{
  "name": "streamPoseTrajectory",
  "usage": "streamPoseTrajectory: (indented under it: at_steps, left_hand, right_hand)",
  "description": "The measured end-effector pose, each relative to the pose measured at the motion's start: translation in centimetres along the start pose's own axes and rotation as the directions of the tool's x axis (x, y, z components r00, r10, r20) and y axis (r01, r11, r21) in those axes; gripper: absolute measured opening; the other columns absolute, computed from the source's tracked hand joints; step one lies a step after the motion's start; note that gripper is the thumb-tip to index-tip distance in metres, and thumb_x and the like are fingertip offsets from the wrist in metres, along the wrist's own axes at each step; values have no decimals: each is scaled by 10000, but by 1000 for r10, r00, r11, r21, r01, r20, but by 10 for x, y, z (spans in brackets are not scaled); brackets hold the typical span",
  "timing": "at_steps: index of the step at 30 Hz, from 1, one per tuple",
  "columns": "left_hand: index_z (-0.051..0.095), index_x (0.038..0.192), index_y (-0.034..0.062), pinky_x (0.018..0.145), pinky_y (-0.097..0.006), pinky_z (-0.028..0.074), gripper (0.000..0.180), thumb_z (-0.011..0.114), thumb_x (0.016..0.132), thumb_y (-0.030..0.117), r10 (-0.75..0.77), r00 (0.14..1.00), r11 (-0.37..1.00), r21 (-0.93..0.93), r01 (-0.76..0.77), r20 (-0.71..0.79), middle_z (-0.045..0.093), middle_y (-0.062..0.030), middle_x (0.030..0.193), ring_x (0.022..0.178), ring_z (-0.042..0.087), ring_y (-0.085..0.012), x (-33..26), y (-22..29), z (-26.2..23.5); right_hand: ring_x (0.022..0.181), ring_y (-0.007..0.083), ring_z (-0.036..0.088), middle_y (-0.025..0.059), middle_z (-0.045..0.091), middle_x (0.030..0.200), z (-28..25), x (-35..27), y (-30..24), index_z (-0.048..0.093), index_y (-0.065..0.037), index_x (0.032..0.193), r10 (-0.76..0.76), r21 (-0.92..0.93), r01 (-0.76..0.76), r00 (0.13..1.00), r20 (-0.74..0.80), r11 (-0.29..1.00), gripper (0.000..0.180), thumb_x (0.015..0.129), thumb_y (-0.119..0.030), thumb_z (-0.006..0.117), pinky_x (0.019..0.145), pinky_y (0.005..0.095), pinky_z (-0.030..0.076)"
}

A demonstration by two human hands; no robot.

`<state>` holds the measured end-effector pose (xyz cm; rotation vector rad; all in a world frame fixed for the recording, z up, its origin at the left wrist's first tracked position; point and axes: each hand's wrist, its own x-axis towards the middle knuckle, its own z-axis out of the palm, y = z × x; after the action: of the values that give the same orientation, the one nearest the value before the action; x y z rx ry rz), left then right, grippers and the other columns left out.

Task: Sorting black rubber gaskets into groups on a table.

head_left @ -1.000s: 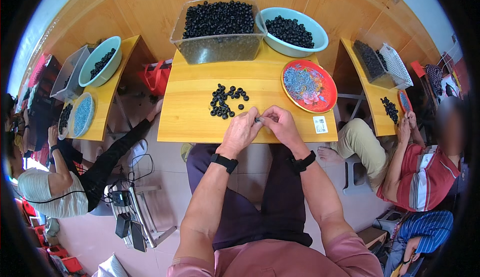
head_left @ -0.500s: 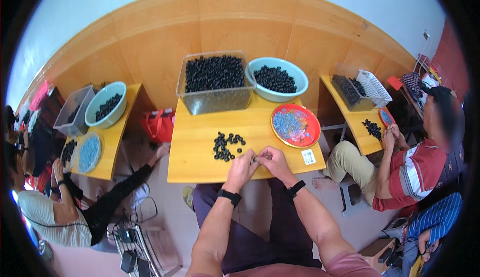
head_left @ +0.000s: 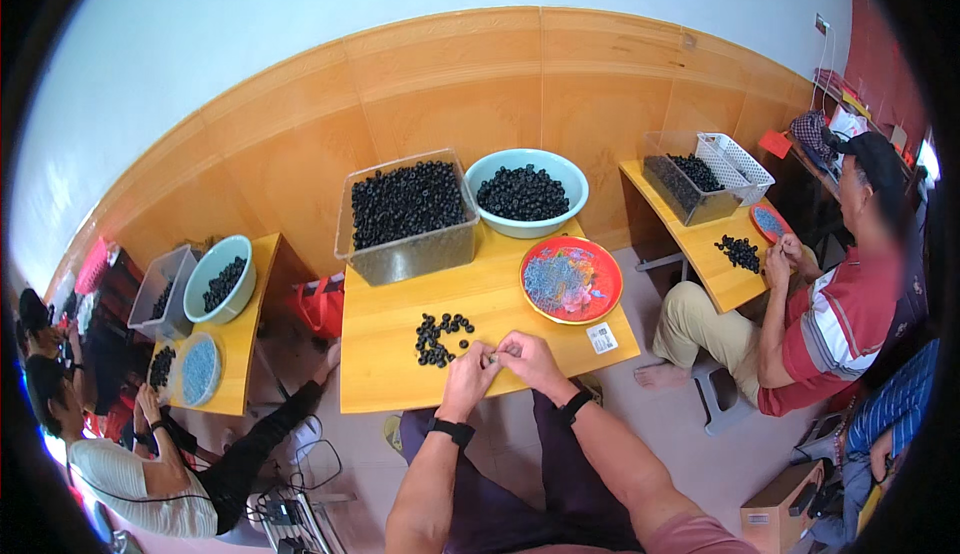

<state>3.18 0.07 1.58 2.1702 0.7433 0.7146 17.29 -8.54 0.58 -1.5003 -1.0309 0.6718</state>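
Observation:
Over the near edge of the yellow table (head_left: 400, 384), my left hand (head_left: 468, 382) and my right hand (head_left: 532, 362) meet, fingertips pinched together. Something small and pale shows between them, but its kind is too small to make out. Just beyond my left hand lies a loose pile of small black ring-shaped pieces (head_left: 433, 342). A red flowered plate (head_left: 605, 299) beyond my right hand holds many thin blue-grey pieces (head_left: 553, 281). Farther back stand a clear plastic bin (head_left: 415, 261) and a light blue bowl (head_left: 530, 226), both filled with black pieces.
A white label card (head_left: 601, 338) lies at the table's right edge. People sit at similar tables on either side, one in a red striped shirt (head_left: 830, 314), another in a pale top (head_left: 150, 489). A red bag (head_left: 320, 307) stands left of my table, near a metal rack with cables (head_left: 290, 514).
The whole view has tilted and shifted, so the tables sit lower. My hands remain pinched together. At the left table, the person's hand has moved toward the black pieces.

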Motion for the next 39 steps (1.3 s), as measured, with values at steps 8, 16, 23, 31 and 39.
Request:
streamPoseTrajectory:
  at_steps: [8,16,23,31,39]
  left_hand:
    - [647,957,-2,595,-349,524,273,803,824,179,-60,998,997,57,61,-23,650,-129,685,605,660,-236,-1,-2,2]
    - [639,919,14,589,-329,523,233,796,818,153,-62,998,992,112,64,-24,639,-102,668,595,650,-198,-6,-1,3]
    - [642,940,16,602,-356,524,233,781,838,174,-42,999,994,101,41,3,652,-117,711,636,657,-261,-7,-2,0]
    - [643,995,17,604,-376,523,287,787,850,219,-49,999,997,55,48,15,660,-132,720,642,664,-280,-6,-6,2]
    - [535,1276,41,637,-382,529,533,804,840,187,-1,997,1000,-29,3,74,648,-107,744,686,673,-273,-5,-1,-6]
  right_hand:
    - [784,242,737,136,740,857,-2,-3,-12,675,7,936,-21,-166,20,1000,-6,986,164,866,-140,697,726,358,572]
    - [798,273,724,135,735,864,-2,-6,-11,674,-15,957,2,-141,4,999,43,990,174,884,-173,680,725,380,557]
    - [778,277,719,137,731,855,-7,-7,-24,669,-11,950,-2,-154,10,999,53,988,162,886,-159,680,710,383,556]
    - [731,169,707,107,724,817,2,-4,0,666,7,936,-62,-104,65,998,30,992,137,881,-112,705,672,320,553]
    - [769,157,695,68,712,821,2,-5,15,681,23,979,-1,144,0,1000,4,990,129,888,-67,698,717,289,555]
